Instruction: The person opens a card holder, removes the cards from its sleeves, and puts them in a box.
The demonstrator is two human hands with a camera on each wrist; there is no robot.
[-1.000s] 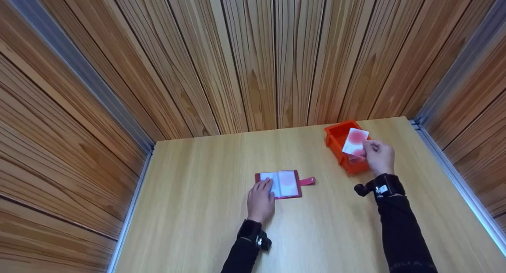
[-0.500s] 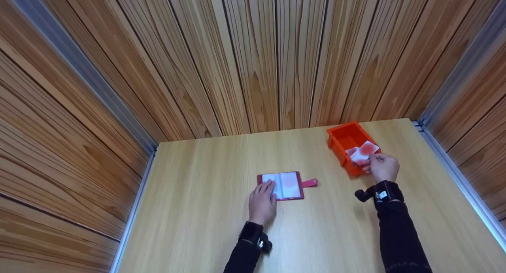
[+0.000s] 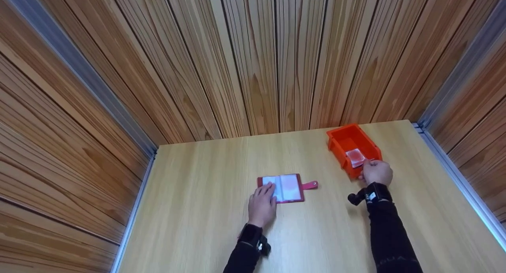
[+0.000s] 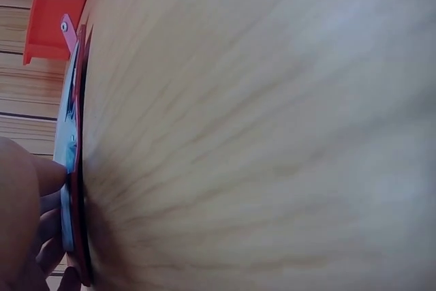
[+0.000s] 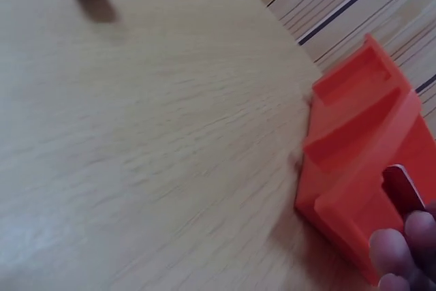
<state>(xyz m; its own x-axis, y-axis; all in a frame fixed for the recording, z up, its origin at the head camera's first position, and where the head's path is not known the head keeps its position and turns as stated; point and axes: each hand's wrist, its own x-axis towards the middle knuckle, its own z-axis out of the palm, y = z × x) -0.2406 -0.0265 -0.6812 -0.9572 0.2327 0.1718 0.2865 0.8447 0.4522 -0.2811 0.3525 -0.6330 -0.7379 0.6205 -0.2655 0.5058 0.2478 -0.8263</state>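
Note:
A small red card holder [image 3: 290, 187] lies open on the table, its pale sleeves showing and its pink snap strap [image 3: 310, 185] pointing right. My left hand [image 3: 262, 206] rests on its left page with fingers extended; in the left wrist view the thumb [image 4: 51, 176] is at the holder's near edge. To the right, my right hand [image 3: 378, 172] is at the front right rim of an orange bin [image 3: 343, 134]. It pinches a card whose edge [image 5: 403, 185] shows in the right wrist view. Inside the bin, a white card with a pink circle [image 3: 355, 157] shows beside the fingertips.
The light wooden table [image 3: 189, 209] carries the holder and the bin. A wood-plank wall [image 3: 253, 67] rises behind it, and metal rails [image 3: 134, 209] run along the side edges. The bin stands near the back right corner.
My right hand has lowered the card from above the bin down into its front part, moving slightly toward me. My left hand stays on the card holder.

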